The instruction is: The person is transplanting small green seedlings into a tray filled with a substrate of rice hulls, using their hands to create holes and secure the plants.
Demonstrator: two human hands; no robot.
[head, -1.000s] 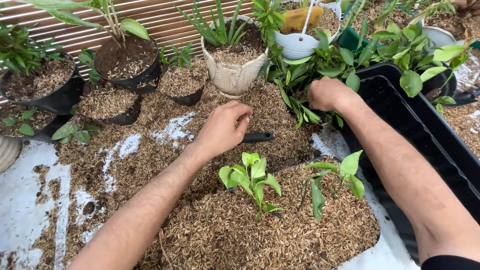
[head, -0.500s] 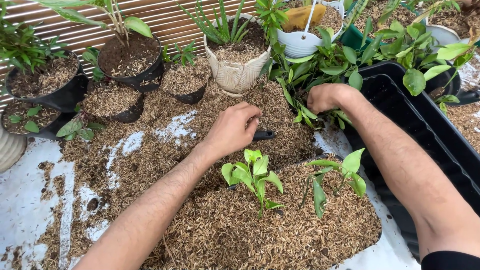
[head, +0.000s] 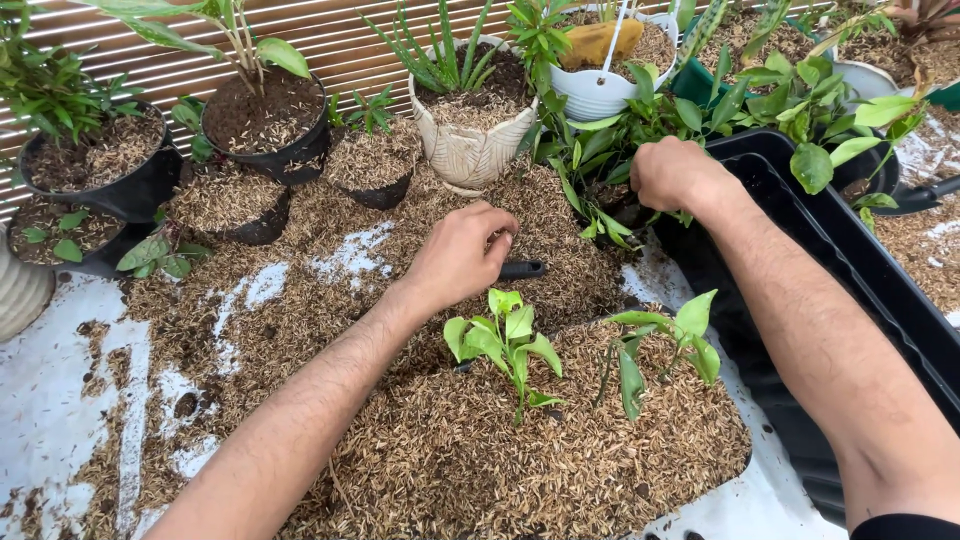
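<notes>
A person's two bare arms reach over a worktop (head: 60,400) strewn with brown husk mulch. The left hand (head: 460,255) rests on the mulch heap, fingers (head: 500,235) curled down into the husks; a black tool handle (head: 522,269) pokes out just beside the fingertips, and it is unclear whether the fingers grip it or only lie against it. The right hand (head: 675,172) is closed in a fist around the stems of a leafy green plant (head: 610,140), which sits just beyond and below the fingers at the edge of an empty black tub (head: 850,260).

The step in hand looks like lifting or steadying that plant while the other hand works the mulch. The next move probably calls for a firm, gentle hold low on the stems so they do not snap.

Nearer than both hands, a tray of mulch (head: 500,460) holds two small seedlings (head: 510,345). Beyond the left fingers stands a cream ribbed pot (head: 470,150).

The plant's roots and base are hidden under leaves and the fist. The tool's working end is buried.
</notes>
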